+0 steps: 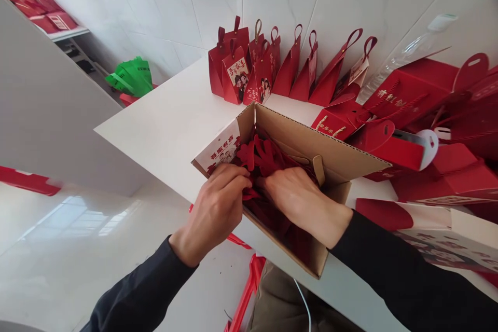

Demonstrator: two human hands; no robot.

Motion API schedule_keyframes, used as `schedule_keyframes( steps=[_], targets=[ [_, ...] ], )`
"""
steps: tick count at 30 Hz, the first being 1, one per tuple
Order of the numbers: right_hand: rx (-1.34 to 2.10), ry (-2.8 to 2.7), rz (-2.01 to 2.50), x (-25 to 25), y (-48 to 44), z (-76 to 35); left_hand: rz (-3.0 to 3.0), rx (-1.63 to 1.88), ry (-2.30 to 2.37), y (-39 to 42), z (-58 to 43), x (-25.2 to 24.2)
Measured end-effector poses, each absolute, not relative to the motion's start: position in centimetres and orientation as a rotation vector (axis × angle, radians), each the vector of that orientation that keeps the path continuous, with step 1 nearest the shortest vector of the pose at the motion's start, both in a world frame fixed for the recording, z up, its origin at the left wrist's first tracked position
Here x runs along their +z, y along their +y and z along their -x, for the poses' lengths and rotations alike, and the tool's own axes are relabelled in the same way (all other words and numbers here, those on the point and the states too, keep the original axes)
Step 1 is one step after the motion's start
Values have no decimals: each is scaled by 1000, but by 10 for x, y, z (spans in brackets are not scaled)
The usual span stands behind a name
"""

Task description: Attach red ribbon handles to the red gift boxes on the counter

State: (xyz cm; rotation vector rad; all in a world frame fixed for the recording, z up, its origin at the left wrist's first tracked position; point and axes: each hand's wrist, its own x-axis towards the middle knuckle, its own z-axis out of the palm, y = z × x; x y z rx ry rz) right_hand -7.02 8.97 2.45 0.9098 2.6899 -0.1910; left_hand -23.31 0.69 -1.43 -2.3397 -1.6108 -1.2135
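An open cardboard box (322, 150) stands at an angle on the white table, with a pile of red strap-like pieces (268, 155) inside. Over the box's near left edge, my left hand (223, 199) is closed, its fingertips pinched at the red straps. Deeper in the box, my right hand (293, 192) is closed too, with curled fingers down among the same pieces. Its fingertips are hidden, so what it grips does not show. A printed white panel (221, 148) with red characters covers part of the box's left wall.
Several small red gift boxes (286, 75) with loop handles line the wall behind. Larger red boxes (416, 91) and a clear plastic bottle (404, 57) crowd the right. The white table (155, 119) ends at the left; a green bag (132, 77) lies beyond.
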Motion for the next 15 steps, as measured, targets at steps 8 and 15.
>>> schedule_keyframes(
  steps=[8,15],
  targets=[
    [-216,2714,-890,10,99,66,2212,-1367,-1561,7,231,-20],
    [-448,2761,-1077,30,98,45,2201,-1384,-1575,6,233,-23]
  ],
)
